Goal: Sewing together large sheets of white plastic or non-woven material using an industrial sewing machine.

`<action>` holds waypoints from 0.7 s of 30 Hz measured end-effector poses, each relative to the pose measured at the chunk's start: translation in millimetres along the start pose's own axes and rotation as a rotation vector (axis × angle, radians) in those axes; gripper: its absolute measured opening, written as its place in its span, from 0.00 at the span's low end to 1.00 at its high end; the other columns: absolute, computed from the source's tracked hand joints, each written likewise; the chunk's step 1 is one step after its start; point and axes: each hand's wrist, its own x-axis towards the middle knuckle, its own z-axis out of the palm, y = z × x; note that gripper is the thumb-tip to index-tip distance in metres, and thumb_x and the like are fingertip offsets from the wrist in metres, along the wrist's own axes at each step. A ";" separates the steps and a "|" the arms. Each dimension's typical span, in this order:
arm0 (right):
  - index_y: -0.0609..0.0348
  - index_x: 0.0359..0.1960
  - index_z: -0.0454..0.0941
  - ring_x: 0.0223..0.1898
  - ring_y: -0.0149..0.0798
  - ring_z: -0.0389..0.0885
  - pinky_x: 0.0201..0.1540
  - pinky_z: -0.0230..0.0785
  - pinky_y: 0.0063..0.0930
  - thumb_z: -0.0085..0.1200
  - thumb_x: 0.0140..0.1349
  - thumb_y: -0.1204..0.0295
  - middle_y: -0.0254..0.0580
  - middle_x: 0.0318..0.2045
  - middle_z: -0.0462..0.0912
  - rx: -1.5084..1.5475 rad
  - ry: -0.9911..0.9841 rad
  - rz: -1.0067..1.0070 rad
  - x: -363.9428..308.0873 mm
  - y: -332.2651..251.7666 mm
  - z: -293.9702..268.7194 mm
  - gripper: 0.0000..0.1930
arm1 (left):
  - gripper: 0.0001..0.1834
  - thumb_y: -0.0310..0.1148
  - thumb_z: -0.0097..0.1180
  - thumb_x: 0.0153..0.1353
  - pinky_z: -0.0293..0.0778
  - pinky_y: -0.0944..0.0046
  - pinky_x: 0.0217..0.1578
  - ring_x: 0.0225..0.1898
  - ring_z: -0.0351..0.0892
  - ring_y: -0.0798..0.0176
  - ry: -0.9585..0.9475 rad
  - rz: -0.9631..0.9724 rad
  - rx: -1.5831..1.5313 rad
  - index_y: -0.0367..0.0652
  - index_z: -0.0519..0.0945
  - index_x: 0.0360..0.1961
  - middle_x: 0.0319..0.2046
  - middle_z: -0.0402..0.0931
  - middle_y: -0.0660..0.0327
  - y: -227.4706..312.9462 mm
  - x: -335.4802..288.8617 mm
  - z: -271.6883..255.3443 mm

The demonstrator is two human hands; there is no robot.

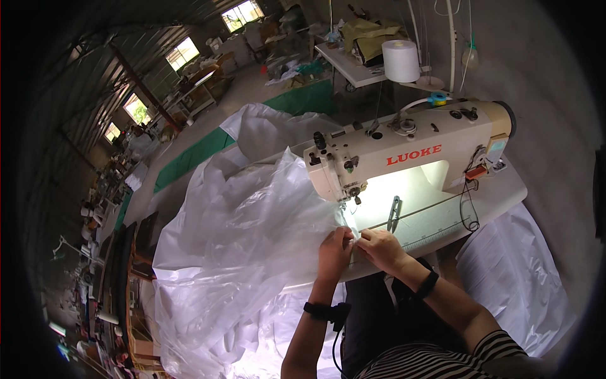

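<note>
Both my hands meet at the front of a white sewing machine (404, 148), just on the near side of its needle and presser foot (344, 208). My left hand (335, 251) pinches the edge of a large sheet of white, translucent plastic-like material (240, 221). Close against it, my right hand (380, 247) has its fingers closed on the same edge. From there the edge runs toward the lit needle area. Most of the sheet lies heaped to the left of the machine and hangs over the table's front. My fingertips partly hide the gripped edge.
Thread snips (394, 213) lie on the machine bed, right of the needle. A dark cord (468, 208) dangles at the machine's right end. Behind stands a white thread cone (401, 61). More white sheeting (514, 278) hangs at the right, and a green strip (189, 158) lies on the floor.
</note>
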 end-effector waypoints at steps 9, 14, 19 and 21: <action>0.50 0.44 0.83 0.40 0.37 0.80 0.45 0.71 0.34 0.60 0.56 0.73 0.34 0.34 0.77 -0.098 -0.041 -0.023 -6.5 2.5 -15.2 0.13 | 0.16 0.22 0.58 0.54 0.77 0.54 0.45 0.44 0.82 0.52 -0.066 0.434 0.292 0.43 0.81 0.46 0.41 0.83 0.59 -8.7 -8.4 -19.9; 0.47 0.40 0.83 0.41 0.36 0.80 0.44 0.70 0.33 0.59 0.57 0.72 0.32 0.34 0.78 -0.098 -0.070 -0.070 0.0 10.9 -16.5 0.09 | 0.15 0.22 0.59 0.56 0.78 0.57 0.47 0.45 0.82 0.54 -0.096 0.371 0.252 0.44 0.82 0.45 0.42 0.83 0.59 -8.5 -6.6 -22.5; 0.47 0.34 0.82 0.38 0.37 0.81 0.41 0.72 0.34 0.58 0.56 0.70 0.32 0.32 0.78 -0.134 -0.108 -0.062 3.7 16.9 -8.5 0.04 | 0.17 0.22 0.62 0.54 0.78 0.58 0.48 0.44 0.82 0.54 -0.122 0.320 0.152 0.46 0.83 0.46 0.42 0.83 0.59 -7.4 -1.8 -22.1; 0.47 0.32 0.81 0.36 0.38 0.81 0.40 0.72 0.35 0.58 0.56 0.70 0.32 0.30 0.78 -0.152 -0.090 -0.066 5.7 16.0 -2.2 0.03 | 0.13 0.24 0.64 0.53 0.77 0.56 0.47 0.44 0.81 0.52 -0.092 0.238 0.089 0.44 0.84 0.41 0.41 0.82 0.60 -6.3 -1.3 -21.2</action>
